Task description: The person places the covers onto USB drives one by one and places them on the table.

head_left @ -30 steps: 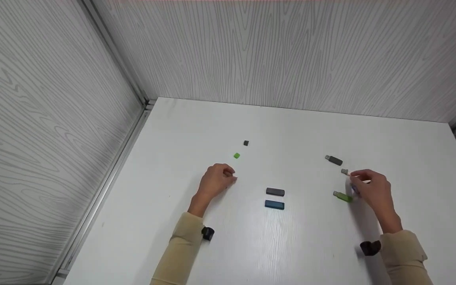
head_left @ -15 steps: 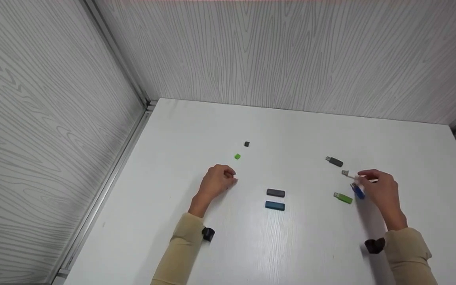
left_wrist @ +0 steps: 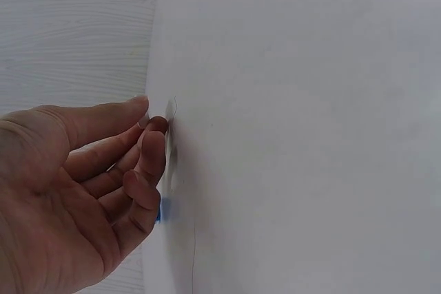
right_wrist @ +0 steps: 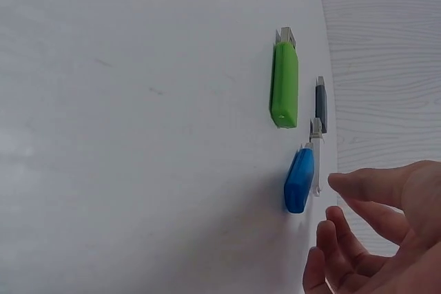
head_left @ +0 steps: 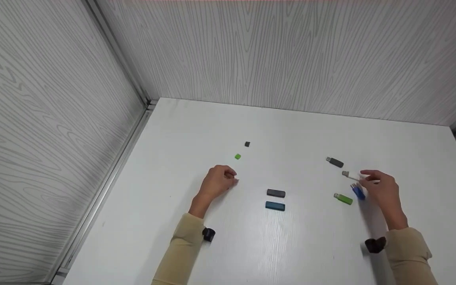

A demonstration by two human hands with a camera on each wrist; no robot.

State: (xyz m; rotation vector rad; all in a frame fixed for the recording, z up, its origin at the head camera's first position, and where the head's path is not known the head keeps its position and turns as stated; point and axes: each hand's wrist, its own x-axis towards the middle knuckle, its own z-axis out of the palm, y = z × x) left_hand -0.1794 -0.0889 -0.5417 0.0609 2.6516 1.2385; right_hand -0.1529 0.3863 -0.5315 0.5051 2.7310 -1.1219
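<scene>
- Pose of right hand: just right of blue stick, thumb and bent fingers parted, grasping nothing.
- Pose of left hand: loosely curled, unclenched, well left of blue stick.
- Slim white stick, metal-plugged: just beyond blue stick.
- Glossy green stick: near, left of blue stick.

Midtable lane, drives seemingly crowding right hand
</scene>
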